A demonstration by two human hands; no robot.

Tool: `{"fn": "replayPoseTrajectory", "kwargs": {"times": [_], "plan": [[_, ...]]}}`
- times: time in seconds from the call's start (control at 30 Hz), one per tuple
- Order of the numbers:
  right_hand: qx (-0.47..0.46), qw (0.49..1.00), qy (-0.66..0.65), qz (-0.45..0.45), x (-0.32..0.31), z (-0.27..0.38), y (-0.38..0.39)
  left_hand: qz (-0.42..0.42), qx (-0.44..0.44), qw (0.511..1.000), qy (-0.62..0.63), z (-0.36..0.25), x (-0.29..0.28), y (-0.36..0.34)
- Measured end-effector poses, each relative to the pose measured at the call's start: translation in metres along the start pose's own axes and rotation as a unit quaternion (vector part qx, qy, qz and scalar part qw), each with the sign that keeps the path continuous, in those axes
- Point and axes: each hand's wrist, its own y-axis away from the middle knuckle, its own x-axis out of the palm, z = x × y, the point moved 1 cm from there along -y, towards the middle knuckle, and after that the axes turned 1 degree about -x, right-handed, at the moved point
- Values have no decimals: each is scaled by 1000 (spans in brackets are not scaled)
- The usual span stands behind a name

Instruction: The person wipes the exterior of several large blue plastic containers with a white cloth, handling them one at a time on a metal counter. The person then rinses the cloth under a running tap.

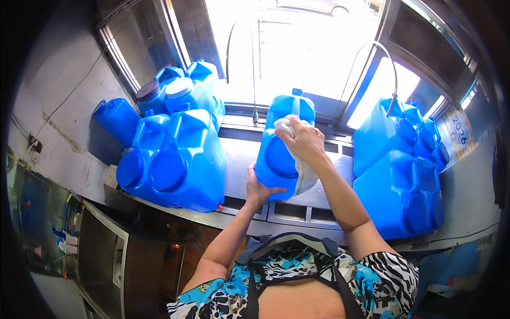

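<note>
A blue plastic water jug (270, 183) with a round blue cap (281, 158) stands upright on the metal counter in front of me. My left hand (258, 187) rests against the jug's near left side, thumb and fingers spread apart along its lower part. In my right hand (305, 139) is a whitish cloth (305, 178), pressed on the top of the jug beside its handle. The cloth's loose end hangs down over the jug's right side. Part of the jug's handle is hidden behind my right hand.
Several blue jugs (196, 159) crowd the counter's left, some stacked behind, one with a white cap (179, 87). More blue jugs (381, 186) stand at the right. The metal counter (236, 154) runs below a bright window (297, 48). A thin black hose (254, 80) hangs behind.
</note>
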Motion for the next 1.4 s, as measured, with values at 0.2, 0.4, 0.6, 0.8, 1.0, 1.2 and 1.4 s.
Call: {"fn": "replayPoseTrajectory", "kwargs": {"times": [0.2,0.4,0.6,0.8,1.0,1.2,1.4], "plan": [[-84,989,122,27,-8,-8,40,21,16,999,24,-1,49,6],[-289,921,-47,-257,14,-62,108,32,77,996,26,5,53,-1],[43,886,-340,-311,5,-122,91,21,127,985,-111,-59,17,-16],[-177,959,-185,-122,-4,-130,-21,35,293,929,-226,-124,43,-35],[-145,935,-323,-28,30,-129,-43,50,235,960,-141,-121,31,-46],[-121,919,-319,-199,60,-119,70,95,230,966,-72,-114,0,-57],[-154,934,-261,-191,53,-154,38,129,251,954,-101,-115,4,-57]]}}
